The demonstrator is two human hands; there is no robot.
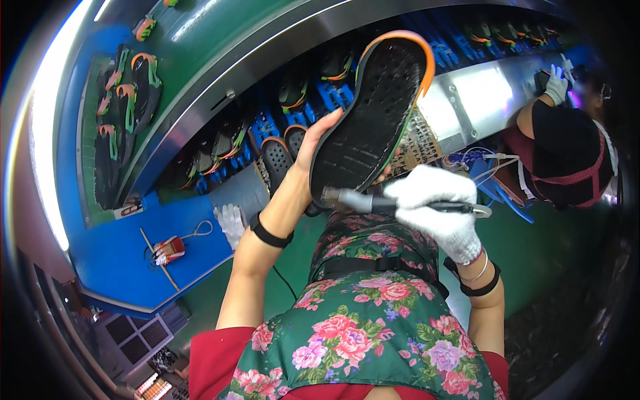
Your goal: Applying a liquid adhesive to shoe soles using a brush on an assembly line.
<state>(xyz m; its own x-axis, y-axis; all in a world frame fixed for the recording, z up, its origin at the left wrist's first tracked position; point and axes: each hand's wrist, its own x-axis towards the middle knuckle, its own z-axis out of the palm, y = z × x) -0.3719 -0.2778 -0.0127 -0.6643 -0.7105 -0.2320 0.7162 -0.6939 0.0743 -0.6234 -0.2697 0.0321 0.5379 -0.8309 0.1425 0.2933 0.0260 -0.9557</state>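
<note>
My bare left hand is closed around the heel half of a black shoe, held up before me with its sole side toward me. The sole has rows of small dimples, and an orange and green rim runs round its far end. My thumb lies along the left edge; a few fingertips show at the right edge. My right hand, in a white knit glove, grips a flat brush with a dark handle. The bristles are at the near end of the sole and look to be touching it.
Ahead runs a metal-edged conveyor with several shoes on blue racks below. Black shoes with coloured trim lie on a green surface at left. A blue table holds a white glove and a small red item. A co-worker stands at right.
</note>
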